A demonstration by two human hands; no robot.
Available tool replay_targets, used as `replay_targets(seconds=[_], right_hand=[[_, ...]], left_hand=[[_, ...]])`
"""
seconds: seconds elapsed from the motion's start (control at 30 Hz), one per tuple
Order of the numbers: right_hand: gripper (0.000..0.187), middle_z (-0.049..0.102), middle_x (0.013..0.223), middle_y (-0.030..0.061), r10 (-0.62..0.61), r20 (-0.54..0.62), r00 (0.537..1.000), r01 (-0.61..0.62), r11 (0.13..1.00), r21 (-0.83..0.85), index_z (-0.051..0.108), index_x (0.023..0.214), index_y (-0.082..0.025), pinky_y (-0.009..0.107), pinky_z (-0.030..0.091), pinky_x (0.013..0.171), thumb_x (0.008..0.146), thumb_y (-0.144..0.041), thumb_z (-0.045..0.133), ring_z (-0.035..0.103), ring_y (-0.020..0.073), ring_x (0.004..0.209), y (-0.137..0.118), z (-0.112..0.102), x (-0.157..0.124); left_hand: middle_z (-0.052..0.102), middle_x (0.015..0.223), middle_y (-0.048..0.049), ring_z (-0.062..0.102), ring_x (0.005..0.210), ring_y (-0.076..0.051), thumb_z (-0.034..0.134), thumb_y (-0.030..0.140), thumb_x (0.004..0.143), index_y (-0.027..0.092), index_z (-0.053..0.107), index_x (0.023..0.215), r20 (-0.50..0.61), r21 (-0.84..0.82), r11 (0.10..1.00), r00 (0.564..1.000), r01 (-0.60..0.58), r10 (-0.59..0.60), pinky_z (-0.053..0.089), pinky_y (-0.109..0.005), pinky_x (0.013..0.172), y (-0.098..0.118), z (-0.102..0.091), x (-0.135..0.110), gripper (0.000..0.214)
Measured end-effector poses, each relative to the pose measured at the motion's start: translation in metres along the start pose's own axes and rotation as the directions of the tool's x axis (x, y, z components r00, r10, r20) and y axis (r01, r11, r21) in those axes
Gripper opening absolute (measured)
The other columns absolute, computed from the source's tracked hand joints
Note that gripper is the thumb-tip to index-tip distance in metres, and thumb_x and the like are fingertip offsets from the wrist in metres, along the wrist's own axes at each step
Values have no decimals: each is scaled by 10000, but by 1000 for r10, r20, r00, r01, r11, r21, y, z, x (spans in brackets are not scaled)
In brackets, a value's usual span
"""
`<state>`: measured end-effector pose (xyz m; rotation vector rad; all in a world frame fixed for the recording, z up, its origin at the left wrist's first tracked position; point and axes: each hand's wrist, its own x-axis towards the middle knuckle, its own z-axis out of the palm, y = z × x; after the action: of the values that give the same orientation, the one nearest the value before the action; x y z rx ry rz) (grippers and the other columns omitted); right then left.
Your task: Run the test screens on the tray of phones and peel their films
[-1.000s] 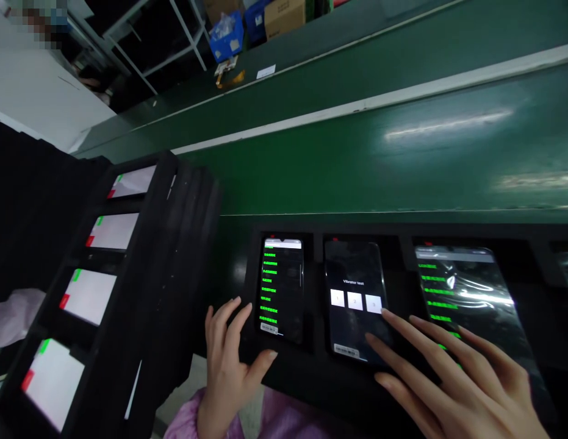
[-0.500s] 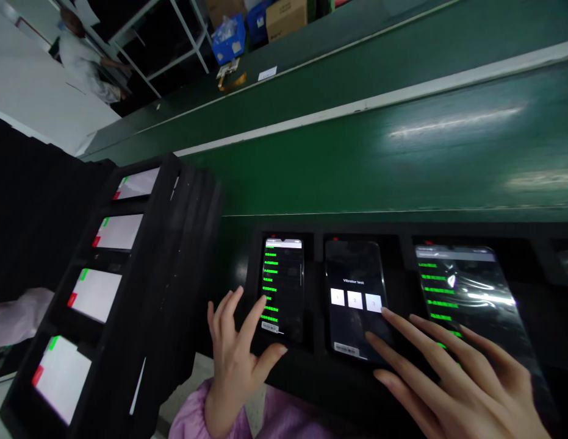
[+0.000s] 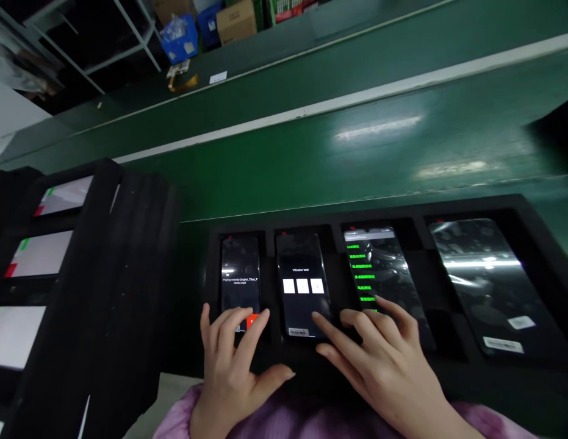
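A black foam tray (image 3: 338,222) in front of me holds several phones side by side. My left hand (image 3: 235,360) is open, its fingertips on the lower end of the leftmost phone (image 3: 239,277), whose dark screen shows white text and a red button. My right hand (image 3: 379,360) is open, fingers spread flat across the bottom of the second phone (image 3: 302,280), which shows three white squares, and the third phone (image 3: 379,274), which shows a list of green text. A fourth phone (image 3: 487,280) with a dark screen lies to the right, untouched.
Another black foam tray (image 3: 105,292) at left holds phones with white screens (image 3: 39,253) marked red and green. Beyond the trays runs a green conveyor belt (image 3: 357,134). Cardboard boxes (image 3: 235,21) and blue bins (image 3: 178,36) stand at the far side.
The view has swung right, bringing a fourth phone into sight. My left hand moved onto the leftmost phone, whose screen changed from green text to a dark page with a red button. My right hand drew nearer.
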<state>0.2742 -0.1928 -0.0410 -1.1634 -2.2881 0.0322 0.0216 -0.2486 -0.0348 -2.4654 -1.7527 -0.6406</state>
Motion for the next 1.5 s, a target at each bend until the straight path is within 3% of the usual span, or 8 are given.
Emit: replay_targets(seconds=[0.37,0.5,0.6,0.8,0.93,1.17,1.33,1.5], right_hand=[[308,712,901,29,33,15,999,-33,999,42,762,1160,-247,486,361,1086,1111,-391,494,601,186,856,0,5,-5],[183,678,897,23,47,-129,990,-37,996,83,745,1139,-247,495,396,1086,1071,-324,594,595,179,858,15,-14,-16],[149,645,921,52,112,-239,964,-115,993,1,737,1134,-222,513,443,1031,1039,-286,642,586,205,871,36,-34,-33],[221,654,1061,97,102,-165,981,-115,991,-70,719,1182,-205,524,443,1000,1074,-311,558,611,240,956,60,-41,-53],[274,665,1218,121,134,-93,987,-146,979,-145,728,1221,-253,568,411,1021,1079,-374,526,594,299,1044,59,-40,-51],[535,646,1162,125,116,-230,966,-130,991,-43,489,1604,-369,566,459,999,1080,-259,495,615,301,995,61,-38,-50],[307,677,1164,137,133,-256,957,-147,988,-37,709,1296,-259,559,473,1014,1048,-198,540,650,302,1026,65,-27,-51],[204,697,1141,118,161,-268,950,-183,982,-56,730,1112,-242,542,499,983,1038,-181,550,665,288,1009,64,-25,-52]], left_hand=[[578,1354,-154,522,1265,-301,423,725,1039,209,640,1449,83,26,1000,997,4,-6,53,-607,1316,19,13,31,694],[581,1412,-142,497,1311,-333,374,831,981,289,644,1461,107,58,998,994,5,-11,-44,-664,1293,28,24,48,773],[590,1379,-146,509,1296,-342,383,848,966,249,691,1378,14,12,1000,1000,-6,6,-24,-681,1294,30,26,49,790],[602,1187,-145,579,1166,-299,499,686,1032,123,673,1234,-203,-83,987,972,-135,116,150,-639,1312,20,22,37,623],[609,1178,-149,584,1156,-296,558,618,1034,100,674,1220,-174,-44,990,977,-137,127,155,-625,1313,15,20,31,563],[601,1285,-159,543,1235,-304,501,680,1035,118,680,1300,-28,32,999,999,-15,16,74,-597,1326,20,16,21,647],[627,1278,-123,558,1212,-282,481,668,1048,194,752,1251,-37,-20,998,998,58,-59,70,-594,1329,31,16,22,583],[639,1234,-110,575,1178,-262,513,647,1046,197,758,1252,-61,-56,997,997,44,-47,74,-576,1337,37,16,27,552]])
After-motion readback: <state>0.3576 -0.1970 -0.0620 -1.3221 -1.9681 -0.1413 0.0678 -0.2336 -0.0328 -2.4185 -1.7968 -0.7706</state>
